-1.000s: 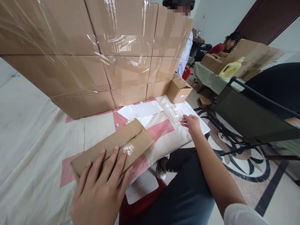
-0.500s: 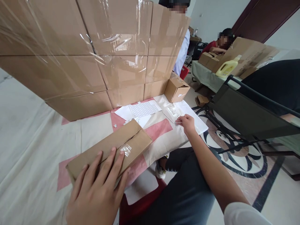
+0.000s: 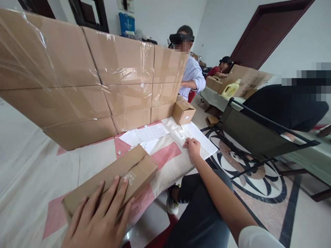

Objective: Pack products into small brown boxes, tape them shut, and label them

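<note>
My left hand lies with fingers spread over the top of a long brown cardboard box. A piece of clear tape crosses the box's seam just beyond my fingertips. Farther off, my right hand has its fingers pinched together at the near edge of white papers. Whatever is between those fingertips is too small to name. A white sheet with rows of printed oval outlines rests to the left of that hand. Small whitish bits are scattered beside it.
A wall of taped cardboard boxes stands along the table's back. One small carton sits at its right end. Behind it is a person in a light shirt. A folding chair stands on the right, near another table with a yellow jug.
My view has tilted upward and turned slightly, revealing more of the room and the person behind the boxes. Both hands keep their places at the box and the papers.
</note>
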A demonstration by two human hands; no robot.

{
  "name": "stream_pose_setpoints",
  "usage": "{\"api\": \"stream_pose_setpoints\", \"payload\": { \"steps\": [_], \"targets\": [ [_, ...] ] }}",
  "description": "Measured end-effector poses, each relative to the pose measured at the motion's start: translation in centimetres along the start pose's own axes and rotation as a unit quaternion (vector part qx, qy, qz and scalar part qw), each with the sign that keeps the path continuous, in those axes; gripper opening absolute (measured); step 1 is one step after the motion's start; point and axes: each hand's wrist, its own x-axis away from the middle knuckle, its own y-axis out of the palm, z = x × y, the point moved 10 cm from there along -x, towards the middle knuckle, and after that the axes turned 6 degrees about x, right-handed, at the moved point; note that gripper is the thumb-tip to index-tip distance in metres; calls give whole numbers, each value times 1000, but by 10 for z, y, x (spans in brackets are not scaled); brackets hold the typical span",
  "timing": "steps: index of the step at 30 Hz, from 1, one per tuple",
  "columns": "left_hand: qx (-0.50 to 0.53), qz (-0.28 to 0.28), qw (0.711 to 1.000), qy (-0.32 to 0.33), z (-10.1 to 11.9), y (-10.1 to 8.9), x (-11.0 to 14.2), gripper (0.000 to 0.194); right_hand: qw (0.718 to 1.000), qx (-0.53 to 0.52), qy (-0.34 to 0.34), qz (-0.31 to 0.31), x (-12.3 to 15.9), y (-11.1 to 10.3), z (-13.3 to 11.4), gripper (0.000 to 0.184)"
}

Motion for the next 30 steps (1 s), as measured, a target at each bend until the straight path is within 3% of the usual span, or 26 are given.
{"api": "stream_pose_setpoints", "payload": {
  "steps": [6,14,26,30],
  "targets": [
    [-38,30,999,11,3,2,-3,54,999,-22,34,-3,-6,1,7,51],
    [-73,79,994,19,8,-6,-11,57,996,-78,53,-4,-5,1,10,55],
    [-111,159,980,36,11,-15,-18,47,988,-119,81,-63,-13,5,15,51],
    [-121,162,978,41,12,-15,-18,44,984,-134,82,-86,-16,7,18,47]
  ]
}}
